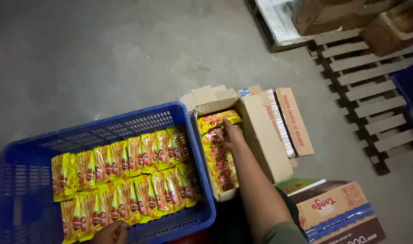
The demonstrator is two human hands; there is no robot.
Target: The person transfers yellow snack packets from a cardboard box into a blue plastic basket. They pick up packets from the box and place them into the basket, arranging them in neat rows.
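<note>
On grey concrete floor (102,54), blue crate (16,180), open carton (261,135), wooden pallet (374,99)

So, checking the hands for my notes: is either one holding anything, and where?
Right hand rests on packets in the cardboard box; left hand touches a packet's end. No clear grip.

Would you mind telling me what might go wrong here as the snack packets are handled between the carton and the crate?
The right hand reaches deep into the open cardboard carton, so a flap could snag a yellow snack packet. The leaning packet rows in the blue crate, near the left hand, may topple.
</note>
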